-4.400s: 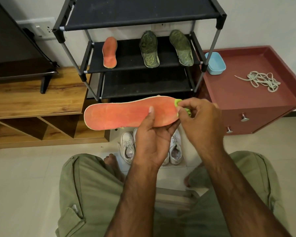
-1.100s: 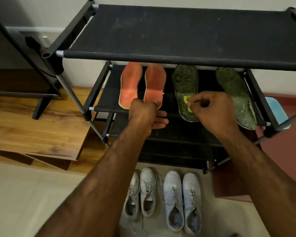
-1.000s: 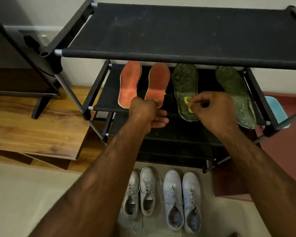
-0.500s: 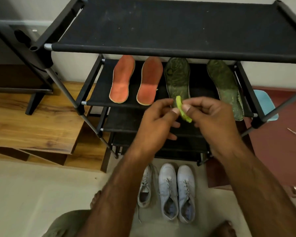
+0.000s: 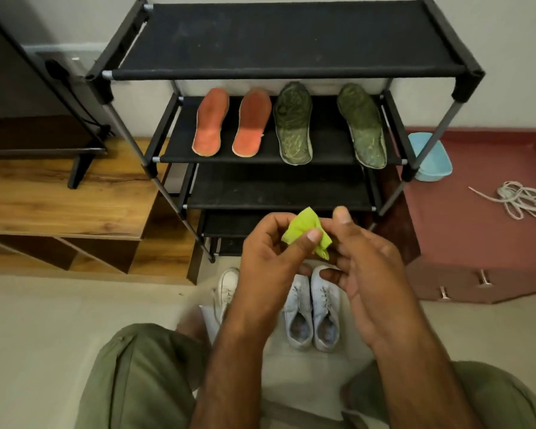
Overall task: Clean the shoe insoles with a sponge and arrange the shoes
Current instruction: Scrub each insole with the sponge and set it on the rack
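A small lime-green sponge [image 5: 304,232] is held in front of me, between both hands. My left hand [image 5: 270,252] pinches it with thumb and fingers. My right hand [image 5: 362,258] touches its right side, thumb raised. Two orange insoles [image 5: 211,122] [image 5: 252,122] and two dark green insoles [image 5: 293,122] [image 5: 362,125] lie side by side on the second shelf of the black shoe rack [image 5: 285,69]. On the floor below, a pair of white sneakers [image 5: 311,314] stands in view and another white shoe [image 5: 226,289] shows partly behind my left arm.
A light blue basin [image 5: 430,157] and a tangle of white laces [image 5: 523,201] lie on the maroon cabinet [image 5: 477,230] at the right. A wooden TV stand [image 5: 62,199] is at the left. My knees in green trousers fill the bottom.
My left hand let go of the second orange insole on the shelf and joined the right hand on the sponge. Both hands drew back from the rack toward me and the view widened.
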Demonstrator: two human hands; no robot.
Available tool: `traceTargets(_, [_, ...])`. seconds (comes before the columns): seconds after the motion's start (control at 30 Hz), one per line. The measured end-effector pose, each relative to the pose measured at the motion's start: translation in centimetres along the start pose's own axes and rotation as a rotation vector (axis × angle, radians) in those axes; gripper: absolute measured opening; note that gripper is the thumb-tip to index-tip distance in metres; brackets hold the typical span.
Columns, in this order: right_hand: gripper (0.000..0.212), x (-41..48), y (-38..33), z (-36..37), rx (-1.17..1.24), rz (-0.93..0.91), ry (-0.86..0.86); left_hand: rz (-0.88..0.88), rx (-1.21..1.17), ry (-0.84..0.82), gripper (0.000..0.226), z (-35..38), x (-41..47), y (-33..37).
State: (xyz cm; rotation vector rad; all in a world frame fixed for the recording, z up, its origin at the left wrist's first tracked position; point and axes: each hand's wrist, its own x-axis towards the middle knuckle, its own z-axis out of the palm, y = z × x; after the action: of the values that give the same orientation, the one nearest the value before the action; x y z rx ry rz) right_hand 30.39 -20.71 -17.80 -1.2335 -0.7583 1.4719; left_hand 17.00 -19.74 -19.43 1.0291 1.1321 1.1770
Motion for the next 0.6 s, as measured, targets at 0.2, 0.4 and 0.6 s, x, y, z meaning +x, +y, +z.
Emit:
traceTargets(0.2, [0.028,-3.9,-0.4,-0.9,-0.159,-0.125,0.029,0.033,-0.034,-0.052,0.021,0.1,-3.7,1.1])
traceTargets(0.4, [0.01,-6.3,-1.1,-1.1,-0.155,-0.162,0.093,0.019,-0.15,-0.11,0.005,-0.3,-6.0,2.5])
traceTargets(0.6, [0.03,-8.3,-2.5,-0.3,-0.056,-0.193,-0.04,0.133,-0.046,-0.131,0.011,-0.2,-7.0,4.0])
